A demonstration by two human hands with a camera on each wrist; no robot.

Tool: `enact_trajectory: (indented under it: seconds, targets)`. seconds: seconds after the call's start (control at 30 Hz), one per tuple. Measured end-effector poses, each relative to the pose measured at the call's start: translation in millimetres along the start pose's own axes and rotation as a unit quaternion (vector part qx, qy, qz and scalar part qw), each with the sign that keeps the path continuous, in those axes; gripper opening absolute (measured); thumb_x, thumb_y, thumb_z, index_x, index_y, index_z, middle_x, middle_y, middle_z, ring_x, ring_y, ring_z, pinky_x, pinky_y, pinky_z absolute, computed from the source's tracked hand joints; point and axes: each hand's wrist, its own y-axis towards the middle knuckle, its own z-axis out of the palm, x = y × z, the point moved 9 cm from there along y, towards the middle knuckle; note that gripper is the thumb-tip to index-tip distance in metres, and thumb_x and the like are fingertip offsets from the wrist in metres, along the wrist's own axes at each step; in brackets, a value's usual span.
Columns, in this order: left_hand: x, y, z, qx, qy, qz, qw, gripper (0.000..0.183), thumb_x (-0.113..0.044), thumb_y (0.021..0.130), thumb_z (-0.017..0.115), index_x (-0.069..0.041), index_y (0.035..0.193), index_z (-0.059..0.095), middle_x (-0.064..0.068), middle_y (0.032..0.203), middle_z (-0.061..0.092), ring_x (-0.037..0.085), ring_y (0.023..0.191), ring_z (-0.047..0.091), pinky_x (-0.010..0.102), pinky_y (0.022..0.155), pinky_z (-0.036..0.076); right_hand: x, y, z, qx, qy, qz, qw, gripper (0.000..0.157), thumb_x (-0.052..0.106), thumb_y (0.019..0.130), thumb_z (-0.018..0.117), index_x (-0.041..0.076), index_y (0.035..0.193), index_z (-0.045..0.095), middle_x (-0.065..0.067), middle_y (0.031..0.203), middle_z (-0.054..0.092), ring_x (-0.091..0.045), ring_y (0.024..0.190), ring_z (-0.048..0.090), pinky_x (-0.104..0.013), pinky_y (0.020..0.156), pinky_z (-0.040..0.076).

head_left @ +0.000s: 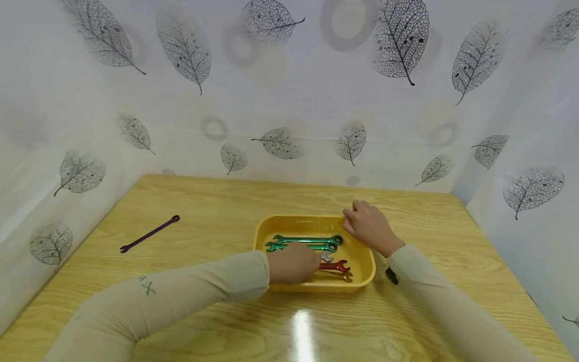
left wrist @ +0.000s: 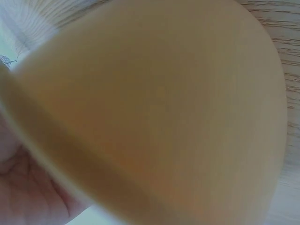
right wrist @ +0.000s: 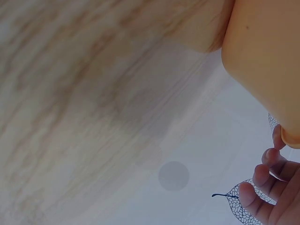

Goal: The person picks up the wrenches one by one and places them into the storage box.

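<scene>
A yellow plastic tray [head_left: 362, 264] sits on the wooden table, holding several combination wrenches. Two green wrenches, an upper one [head_left: 307, 240] and a lower one [head_left: 323, 247], lie toward its back. Nearer the front are a silver wrench [head_left: 326, 257], a red wrench [head_left: 339, 266] and a gold wrench [head_left: 347, 277]. My left hand [head_left: 295, 262] reaches over the front wall, on top of the wrenches' left parts; its fingertips are hidden, and I cannot tell whether it grips one. At the back right corner, my right hand [head_left: 368, 226] grips the tray's rim.
A purple wrench [head_left: 151, 234] lies alone on the left of the table [head_left: 217, 201]. White leaf-printed cloth [head_left: 298, 110] stands behind and at both sides. Beside the right cuff shows a small dark object [head_left: 391, 275].
</scene>
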Motion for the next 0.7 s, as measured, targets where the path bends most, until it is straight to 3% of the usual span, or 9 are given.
enact_trajectory:
  seconds: [0.17,0.33,0.57,0.7]
  targets:
    - [-1.1,0.8,2.1,0.013,0.001,0.001,0.9999,0.010,-0.019,0.095,0.052,-0.015,0.097,0.061,-0.005,0.074,0.059,0.007,0.058,0.047,0.021,0.053,0.043,-1,0,0.8,0.001,0.001,0.002,1.000,0.010,0.013,0.086,0.056,0.009,0.077,0.058,-0.006,0.067,0.038,-0.015,0.057,0.030,-0.024,0.049,0.025]
    - [1.8,3.8,1.6,0.007,-0.001,-0.008,0.9999,0.018,-0.026,0.096,0.050,-0.017,0.108,0.060,-0.004,0.085,0.065,0.008,0.069,0.057,0.023,0.058,0.047,0,0,0.5,-0.001,0.002,0.001,1.000,0.010,0.012,0.086,0.056,0.009,0.077,0.058,-0.006,0.067,0.037,-0.015,0.057,0.030,-0.024,0.049,0.026]
    - [8.6,6.1,2.3,0.014,-0.021,-0.026,0.9994,0.032,-0.027,0.097,0.048,-0.020,0.127,0.053,-0.003,0.098,0.066,0.012,0.086,0.061,0.027,0.069,0.050,-1,0,0.9,-0.004,0.001,0.001,1.000,0.010,0.012,0.086,0.056,0.009,0.076,0.058,-0.006,0.067,0.038,-0.015,0.057,0.030,-0.024,0.049,0.027]
    - [12.8,2.1,-3.8,0.005,-0.022,-0.035,0.9991,0.033,-0.028,0.096,0.051,-0.020,0.127,0.053,-0.002,0.109,0.064,0.014,0.097,0.061,0.028,0.079,0.051,-1,0,0.8,-0.005,-0.001,0.000,1.000,0.011,0.012,0.086,0.056,0.009,0.076,0.057,-0.006,0.067,0.038,-0.015,0.056,0.031,-0.024,0.048,0.027]
